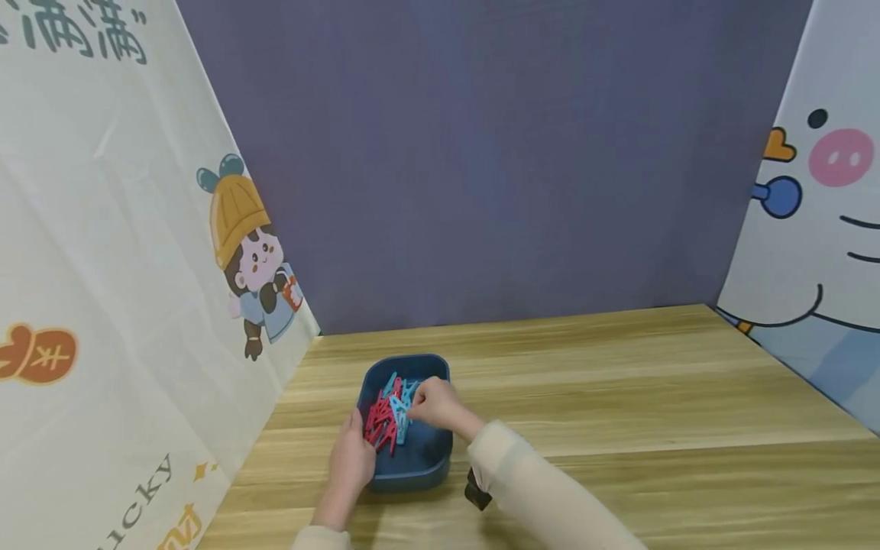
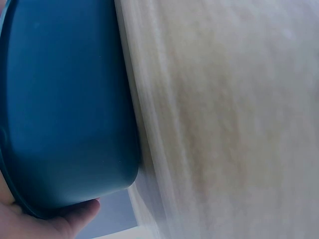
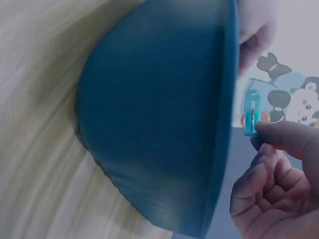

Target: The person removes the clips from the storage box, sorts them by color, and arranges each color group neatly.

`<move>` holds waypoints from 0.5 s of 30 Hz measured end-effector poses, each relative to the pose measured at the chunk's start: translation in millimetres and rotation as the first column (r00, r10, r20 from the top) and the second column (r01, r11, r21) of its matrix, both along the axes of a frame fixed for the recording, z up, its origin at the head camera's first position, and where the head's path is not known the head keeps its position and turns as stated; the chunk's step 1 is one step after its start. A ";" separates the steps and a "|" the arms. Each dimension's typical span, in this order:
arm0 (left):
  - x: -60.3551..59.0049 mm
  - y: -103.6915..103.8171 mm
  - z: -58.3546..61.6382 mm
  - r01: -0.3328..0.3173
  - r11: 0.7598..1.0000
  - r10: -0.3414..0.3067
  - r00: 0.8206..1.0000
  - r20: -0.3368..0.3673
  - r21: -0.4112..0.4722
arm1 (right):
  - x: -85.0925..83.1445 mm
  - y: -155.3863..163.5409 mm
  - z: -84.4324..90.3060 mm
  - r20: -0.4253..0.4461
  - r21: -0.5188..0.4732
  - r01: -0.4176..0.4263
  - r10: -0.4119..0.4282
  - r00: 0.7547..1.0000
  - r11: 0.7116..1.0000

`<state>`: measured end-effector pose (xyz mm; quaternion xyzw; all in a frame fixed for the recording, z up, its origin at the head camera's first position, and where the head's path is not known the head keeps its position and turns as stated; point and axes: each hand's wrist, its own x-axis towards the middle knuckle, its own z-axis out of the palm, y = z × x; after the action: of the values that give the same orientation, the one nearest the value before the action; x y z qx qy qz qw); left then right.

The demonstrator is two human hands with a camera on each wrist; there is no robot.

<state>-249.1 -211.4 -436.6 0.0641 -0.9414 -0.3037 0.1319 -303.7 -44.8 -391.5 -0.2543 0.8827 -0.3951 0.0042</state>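
Centrally, on the near left part of the wooden table (image 1: 619,397), stands a dark blue plastic basin (image 1: 421,457) with rounded corners, holding a loose heap of red clothes pegs (image 1: 378,424) and light blue clothes pegs (image 1: 397,393); the red ones lie mostly toward its left side, the blue ones toward the middle and far end. The left hand (image 1: 349,462) grips the basin's near left rim, fingers curled against the wall; the left wrist view shows only the thumb tip (image 2: 75,219) pressed under the basin's outer wall (image 2: 65,109), the rest of the hand being cut off. The right hand (image 1: 435,405), reaching from a cream sleeve (image 1: 543,489), is inside the basin above the heap and pinches one light blue peg (image 3: 250,112) between thumb and fingertips (image 3: 284,137), as the right wrist view shows beside the basin's rim (image 3: 227,99). A small dark object (image 1: 477,493) lies at the sleeve's underside, just right of the basin; what it is cannot be made out. Printed cartoon panels stand at the left (image 1: 103,267) and right (image 1: 818,229), with a purple-grey backdrop (image 1: 481,153) behind. Both wrist views are blurred, and the pegs' exact number is hard to tell.
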 end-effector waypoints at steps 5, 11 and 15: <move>-0.2 0.8 0.0 -0.008 1.000 0.008 1.000 0.021 0.008 | -5.7 10.7 5.1 0.021 -0.047 0.036 -0.035 0.999 0.998; -0.2 0.4 -0.6 -0.006 1.000 0.006 1.000 0.017 -0.015 | -12.0 22.5 9.3 0.024 -0.060 0.072 -0.071 0.997 0.996; -0.9 0.1 -0.3 -0.001 1.000 0.002 1.000 0.020 -0.014 | -16.7 30.6 10.3 0.020 -0.063 0.112 -0.111 0.994 0.992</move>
<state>-250.0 -211.3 -436.9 0.0670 -0.9448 -0.2962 0.1230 -320.4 -14.2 -381.1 -0.2013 0.8823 -0.4251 -0.0188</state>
